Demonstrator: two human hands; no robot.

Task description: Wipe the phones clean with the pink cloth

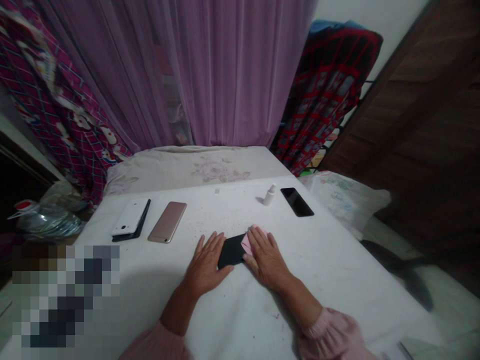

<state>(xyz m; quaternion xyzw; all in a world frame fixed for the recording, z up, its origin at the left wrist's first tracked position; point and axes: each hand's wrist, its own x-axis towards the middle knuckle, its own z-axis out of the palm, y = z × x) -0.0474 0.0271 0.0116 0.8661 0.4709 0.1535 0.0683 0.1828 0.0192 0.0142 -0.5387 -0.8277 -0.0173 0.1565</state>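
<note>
A big white table (337,260) stands in front of a soft purple curtain (225,75). Two bare hands rest on the table. The left hand (205,264) lies flat with its fingers open, and its fingertips touch a flat black rectangle (231,251). The right hand (267,259) is open too, and its fingers spread out over the edge of the black rectangle and a flat pink piece (255,239). Neither hand is gripping. The pink piece pokes out from under the right hand. Farther up lie a white phone (130,217) on a black case, a shiny pinkish-gold phone (167,222), a black phone (297,202), and a small white spray bottle (269,195).
</note>
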